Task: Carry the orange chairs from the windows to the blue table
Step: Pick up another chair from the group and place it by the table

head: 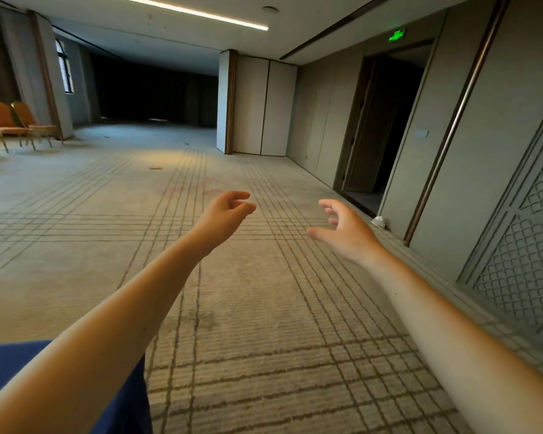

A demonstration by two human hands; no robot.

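Although the green illuminated sign (397, 35) above the dark doorway (380, 130) carries symbols, they are too small and blurred to read. Two orange chairs (10, 123) stand side by side on the carpet (264, 324) at far left, near the window (65, 68) and well apart from both hands; the frame edge cuts off the nearer one. Only a corner of the blue tabletop (0, 364) shows at lower left, partly covered by the left forearm. The left hand (224, 214) reaches forward over the carpet, fingers (239, 195) loosely curled, holding nothing. The right hand (347, 230) is likewise extended, loosely spread and holding nothing. A small white object (378, 221) beside the doorway cannot be identified. The far room lies in darkness.
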